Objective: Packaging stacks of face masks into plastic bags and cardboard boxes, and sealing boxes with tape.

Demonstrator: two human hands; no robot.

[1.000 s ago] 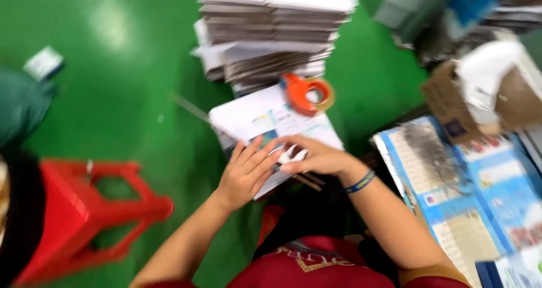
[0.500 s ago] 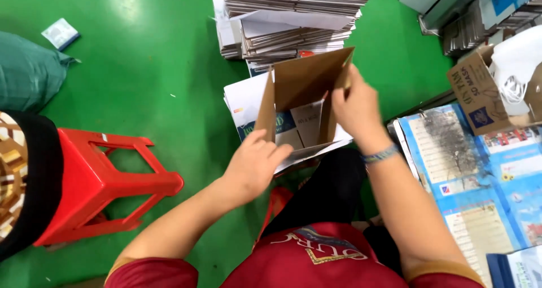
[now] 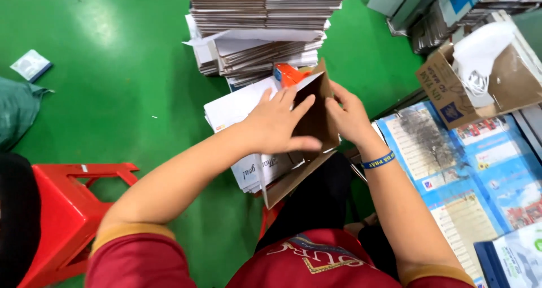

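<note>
I hold a small brown cardboard box (image 3: 314,114), half unfolded, above my lap. My left hand (image 3: 276,121) grips its left side with the thumb across a flap. On the right wall of the box rests my right hand (image 3: 348,116), which wears a blue wristband. Under the box lies a pile of flat white printed cartons (image 3: 241,104). An orange tape dispenser (image 3: 289,73) peeks out just behind the box.
A tall stack of flat cardboard (image 3: 262,23) stands ahead on the green floor (image 3: 113,79). A red plastic stool (image 3: 62,209) is at my left. Blue printed sheets (image 3: 468,169) and an open brown box with white items (image 3: 485,73) lie at right.
The flat carton I picked off the pile has been lifted and opened into a box shape. Both hands have turned it, so its edge now faces me.
</note>
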